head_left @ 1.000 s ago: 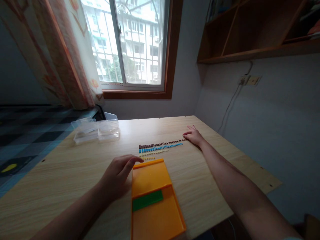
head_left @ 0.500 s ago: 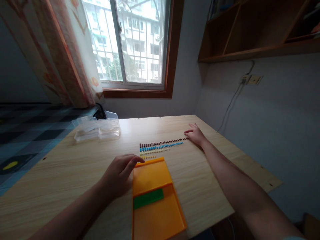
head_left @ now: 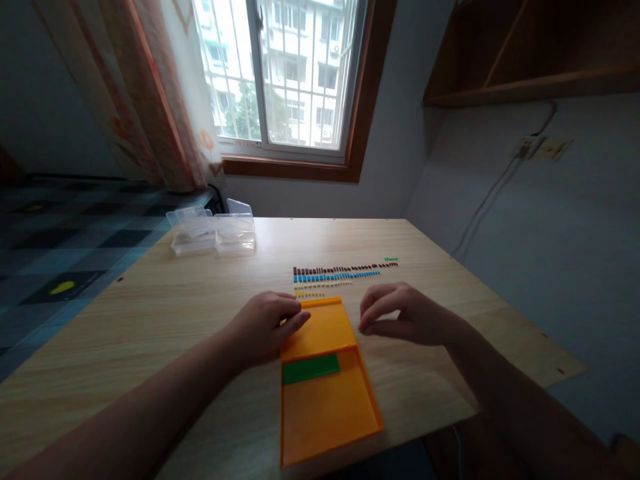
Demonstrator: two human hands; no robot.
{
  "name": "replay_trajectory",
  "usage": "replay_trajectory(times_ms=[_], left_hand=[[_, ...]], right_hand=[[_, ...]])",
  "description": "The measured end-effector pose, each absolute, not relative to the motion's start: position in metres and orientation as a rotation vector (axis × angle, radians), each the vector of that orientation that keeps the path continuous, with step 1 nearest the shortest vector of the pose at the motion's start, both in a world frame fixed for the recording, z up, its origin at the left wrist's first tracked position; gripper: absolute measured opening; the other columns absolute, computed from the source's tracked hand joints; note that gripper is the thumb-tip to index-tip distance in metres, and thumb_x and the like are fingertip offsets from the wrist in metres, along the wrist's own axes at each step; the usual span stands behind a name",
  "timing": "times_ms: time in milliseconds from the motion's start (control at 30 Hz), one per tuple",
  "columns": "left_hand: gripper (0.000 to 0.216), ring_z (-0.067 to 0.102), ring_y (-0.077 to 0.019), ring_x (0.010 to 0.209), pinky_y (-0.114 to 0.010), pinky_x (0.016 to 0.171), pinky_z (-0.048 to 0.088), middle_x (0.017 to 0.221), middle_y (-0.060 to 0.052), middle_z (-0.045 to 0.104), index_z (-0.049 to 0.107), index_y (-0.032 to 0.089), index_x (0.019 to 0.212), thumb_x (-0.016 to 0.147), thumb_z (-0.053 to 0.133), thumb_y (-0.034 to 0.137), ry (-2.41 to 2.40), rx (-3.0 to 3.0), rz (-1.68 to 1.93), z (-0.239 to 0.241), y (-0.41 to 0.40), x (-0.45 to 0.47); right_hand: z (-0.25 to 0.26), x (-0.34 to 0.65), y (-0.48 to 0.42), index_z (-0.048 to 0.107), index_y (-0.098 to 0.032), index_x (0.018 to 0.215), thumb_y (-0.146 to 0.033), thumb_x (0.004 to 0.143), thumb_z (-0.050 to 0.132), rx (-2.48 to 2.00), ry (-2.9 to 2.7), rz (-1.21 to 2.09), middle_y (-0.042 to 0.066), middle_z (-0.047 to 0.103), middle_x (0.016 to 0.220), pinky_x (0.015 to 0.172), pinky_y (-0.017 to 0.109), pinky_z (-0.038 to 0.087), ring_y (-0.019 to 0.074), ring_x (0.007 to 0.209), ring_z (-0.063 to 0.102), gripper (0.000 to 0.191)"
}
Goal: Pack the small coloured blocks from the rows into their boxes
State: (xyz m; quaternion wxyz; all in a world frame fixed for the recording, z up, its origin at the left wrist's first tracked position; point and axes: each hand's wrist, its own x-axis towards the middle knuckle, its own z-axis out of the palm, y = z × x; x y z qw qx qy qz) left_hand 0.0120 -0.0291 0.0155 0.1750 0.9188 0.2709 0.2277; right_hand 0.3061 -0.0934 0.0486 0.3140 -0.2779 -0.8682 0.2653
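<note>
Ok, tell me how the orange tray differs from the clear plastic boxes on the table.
The orange tray is opaque; the clear plastic boxes are see-through. The tray lies near the front edge of the table, with the left hand touching its far corner; the boxes sit far left, untouched. The tray holds a green plate; the boxes' contents cannot be told. Both rest flat on the table.
</note>
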Motion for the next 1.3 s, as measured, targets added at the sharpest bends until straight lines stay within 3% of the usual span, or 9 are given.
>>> replay_trajectory(times_ms=[100, 333, 700, 1000, 1067, 1167, 1233, 1300], left_hand=[[0.043, 0.04, -0.0097, 0.052, -0.024, 0.052, 0.031, 0.057, 0.002, 0.047, 0.05, 0.018, 0.057, 0.098, 0.049, 0.033, 0.729, 2.65, 0.594, 0.016, -0.031, 0.014], [0.043, 0.041, -0.0096, 0.051, -0.025, 0.052, 0.028, 0.057, 0.003, 0.048, 0.045, 0.018, 0.057, 0.097, 0.051, 0.032, 0.66, 2.735, 0.524, 0.017, -0.036, 0.018], [0.043, 0.043, -0.0098, 0.054, -0.025, 0.054, 0.031, 0.061, 0.002, 0.05, 0.048, 0.018, 0.059, 0.099, 0.05, 0.035, 0.653, 2.762, 0.494, 0.017, -0.037, 0.017], [0.04, 0.045, -0.0102, 0.054, -0.024, 0.054, 0.031, 0.061, 0.001, 0.054, 0.049, 0.018, 0.06, 0.095, 0.054, 0.035, 0.635, 2.811, 0.365, 0.019, -0.038, 0.018], [0.035, 0.047, -0.0111, 0.055, -0.024, 0.055, 0.032, 0.064, 0.001, 0.058, 0.055, 0.018, 0.065, 0.093, 0.058, 0.038, 0.67, 2.818, 0.331, 0.02, -0.04, 0.018], [0.02, 0.059, -0.0145, 0.065, -0.025, 0.06, 0.038, 0.081, -0.001, 0.07, 0.069, 0.021, 0.095, 0.09, 0.064, 0.039, 0.69, 2.803, 0.323, 0.023, -0.043, 0.019], [0.026, 0.064, -0.0163, 0.074, -0.026, 0.065, 0.042, 0.094, -0.002, 0.073, 0.071, 0.025, 0.112, 0.09, 0.064, 0.036, 0.658, 2.788, 0.311, 0.024, -0.046, 0.019], [0.026, 0.066, -0.0159, 0.075, -0.026, 0.066, 0.043, 0.098, -0.001, 0.073, 0.074, 0.029, 0.114, 0.091, 0.062, 0.033, 0.631, 2.78, 0.276, 0.023, -0.048, 0.019]], right_hand=[[0.033, 0.285, -0.109, 0.078, -0.02, 0.097, -0.025, 0.097, 0.066, -0.68, -2.467, 0.803, 0.006, 0.072, 0.094, 0.076, 0.026, 0.053, 0.014, 0.082, 0.066, 0.013], [0.019, 0.267, -0.119, 0.077, -0.02, 0.089, -0.023, 0.099, 0.061, -0.614, -2.76, 0.494, 0.004, 0.067, 0.083, 0.073, 0.03, 0.045, 0.0168, 0.079, 0.057, 0.02], [0.022, 0.279, -0.111, 0.079, -0.02, 0.094, -0.023, 0.096, 0.066, -0.67, -2.637, 0.576, 0.005, 0.066, 0.087, 0.08, 0.031, 0.045, 0.0162, 0.082, 0.057, 0.013], [0.017, 0.276, -0.112, 0.078, -0.019, 0.085, -0.029, 0.093, 0.066, -0.571, -2.7, 0.598, 0.003, 0.064, 0.079, 0.073, 0.03, 0.043, 0.0157, 0.076, 0.054, 0.017], [0.018, 0.276, -0.113, 0.078, -0.019, 0.085, -0.029, 0.093, 0.066, -0.585, -2.711, 0.595, 0.003, 0.064, 0.079, 0.073, 0.03, 0.043, 0.0157, 0.076, 0.054, 0.017], [0.019, 0.276, -0.113, 0.076, -0.018, 0.085, -0.027, 0.092, 0.066, -0.6, -2.717, 0.589, 0.003, 0.064, 0.08, 0.076, 0.03, 0.043, 0.0157, 0.078, 0.054, 0.015], [0.019, 0.276, -0.113, 0.076, -0.018, 0.084, -0.024, 0.091, 0.065, -0.608, -2.716, 0.57, 0.003, 0.063, 0.079, 0.077, 0.03, 0.043, 0.0156, 0.078, 0.055, 0.014], [0.018, 0.276, -0.113, 0.075, -0.018, 0.082, -0.022, 0.09, 0.063, -0.626, -2.722, 0.535, 0.003, 0.063, 0.079, 0.077, 0.03, 0.043, 0.0156, 0.078, 0.054, 0.015]])
